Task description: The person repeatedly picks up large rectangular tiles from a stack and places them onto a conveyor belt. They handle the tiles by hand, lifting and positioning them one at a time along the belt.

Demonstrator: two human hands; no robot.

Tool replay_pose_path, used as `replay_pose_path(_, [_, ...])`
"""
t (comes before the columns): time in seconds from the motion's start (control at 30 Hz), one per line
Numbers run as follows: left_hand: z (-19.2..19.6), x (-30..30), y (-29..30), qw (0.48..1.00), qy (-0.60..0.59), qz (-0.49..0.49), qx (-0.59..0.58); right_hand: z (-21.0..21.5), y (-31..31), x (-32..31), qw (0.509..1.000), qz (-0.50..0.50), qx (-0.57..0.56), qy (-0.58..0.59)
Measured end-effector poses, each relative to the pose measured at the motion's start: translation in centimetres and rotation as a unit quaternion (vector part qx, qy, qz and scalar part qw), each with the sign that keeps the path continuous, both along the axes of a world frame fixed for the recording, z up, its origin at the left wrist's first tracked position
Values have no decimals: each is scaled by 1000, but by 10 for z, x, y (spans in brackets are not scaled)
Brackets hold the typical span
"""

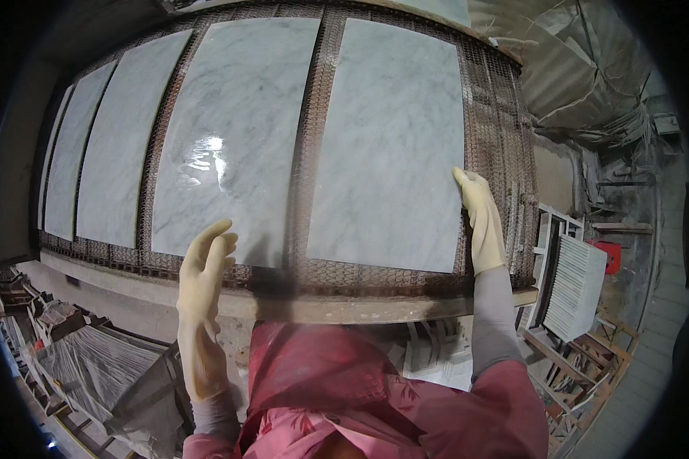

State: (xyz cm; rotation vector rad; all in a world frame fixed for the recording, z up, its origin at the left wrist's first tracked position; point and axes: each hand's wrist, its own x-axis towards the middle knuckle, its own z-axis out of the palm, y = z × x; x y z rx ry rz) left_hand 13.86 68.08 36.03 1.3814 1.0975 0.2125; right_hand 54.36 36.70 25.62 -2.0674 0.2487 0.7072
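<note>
A grey-white marble slab (390,145) lies flat on a brown metal mesh belt (501,153). My right hand (481,218), in a pale yellow rubber glove, grips this slab's right edge, its fingertips at the rim. To the left lies another slab, with a wet, shiny patch (207,161). Over the near left corner of that wet slab is my left hand (201,279), gloved alike, with fingers apart and nothing in them. Narrower-looking marble slabs (130,138) lie farther left along the belt, with gaps of mesh between them.
A pale rail (344,308) runs along the belt's near side, right before my body. At the right, a stack of white slabs (574,287) stands on a frame beside a red object (609,257). Plastic sheeting (103,367) covers something at lower left. A draped tarp (566,69) hangs at upper right.
</note>
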Motion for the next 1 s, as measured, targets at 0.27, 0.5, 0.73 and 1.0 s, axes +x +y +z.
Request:
replay_pose_path(0.27, [-11, -39, -9, 999, -15, 42, -18, 143, 25, -32, 949, 46, -90, -300])
replay_pose_path(0.5, [-21, -29, -31, 995, -75, -46, -39, 100, 29, -131, 717, 539, -265, -353])
replay_pose_path(0.73, [-10, -51, -38, 990, -2, -111, 82, 39, -22, -164, 560, 665, -249, -428])
replay_pose_path(1.0, [-2, -88, -34, 991, 15, -114, 66, -16, -52, -123, 556, 691, -227, -404])
